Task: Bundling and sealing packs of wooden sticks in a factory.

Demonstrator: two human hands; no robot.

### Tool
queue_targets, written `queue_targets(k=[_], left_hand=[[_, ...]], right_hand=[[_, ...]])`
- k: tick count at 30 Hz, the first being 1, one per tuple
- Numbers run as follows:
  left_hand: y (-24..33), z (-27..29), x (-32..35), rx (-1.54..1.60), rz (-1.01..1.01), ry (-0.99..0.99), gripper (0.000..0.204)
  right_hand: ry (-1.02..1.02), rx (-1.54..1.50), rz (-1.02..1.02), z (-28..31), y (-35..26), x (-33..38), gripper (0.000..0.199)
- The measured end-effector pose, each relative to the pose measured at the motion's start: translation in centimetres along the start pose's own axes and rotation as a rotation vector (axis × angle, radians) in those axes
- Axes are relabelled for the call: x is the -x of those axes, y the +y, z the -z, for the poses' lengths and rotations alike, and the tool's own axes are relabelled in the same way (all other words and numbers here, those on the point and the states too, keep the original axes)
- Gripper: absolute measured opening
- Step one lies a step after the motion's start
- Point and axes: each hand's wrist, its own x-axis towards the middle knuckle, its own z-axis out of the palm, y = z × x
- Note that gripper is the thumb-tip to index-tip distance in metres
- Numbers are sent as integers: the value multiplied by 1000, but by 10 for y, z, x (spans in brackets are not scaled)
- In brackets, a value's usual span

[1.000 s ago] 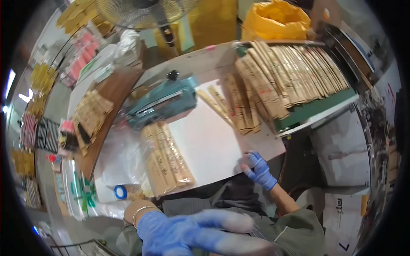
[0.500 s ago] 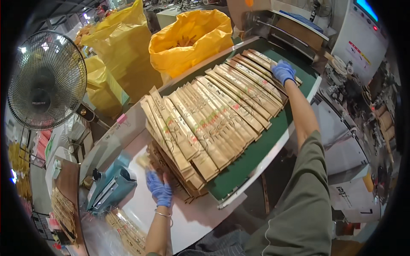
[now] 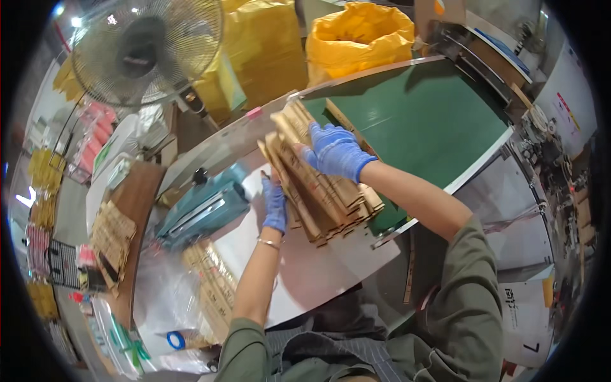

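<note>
A thick stack of long, narrow brown paper packets (image 3: 321,191) with printed marks stands tilted where the white tabletop meets the green conveyor belt (image 3: 417,118). My right hand (image 3: 337,149), in a blue glove, is closed over the stack's upper right side, fingers bent around the packets. My left hand (image 3: 273,202), gloved alike, presses along the stack's left side with its fingers pointing up; the packets are squeezed between both hands. One loose packet (image 3: 344,121) lies on the belt just beyond my right hand.
A teal sealing machine (image 3: 203,207) stands left of my left hand. Wrapped packets (image 3: 213,283) in clear plastic lie nearer me, beside a blue-rimmed tape roll (image 3: 176,340). A fan (image 3: 143,54) and a yellow bag (image 3: 359,44) stand behind the table. More packets (image 3: 113,239) sit far left.
The packets fanned along the belt are now gathered into a stack at its left end. My right hand has swept left from the far end toward my left hand. The view has turned left.
</note>
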Motion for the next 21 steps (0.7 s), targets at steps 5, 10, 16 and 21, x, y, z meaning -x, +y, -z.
queue_targets(k=[5,10,16,21], left_hand=[[-1,12,10,-580,-142,249,102],[-8,55,-10,-633,-103,307,106],[-3,53,-16,-572,-143,235,112],[26,25,18,-151,-14,-81,92]], right_hand=[[582,318,-267,-55,18,-29,63],[297,361,-187,-94,-56,-8,68],[116,-754,-672,-156,-13,-43,64],[155,-893,-434,-178,-19,-23,67]])
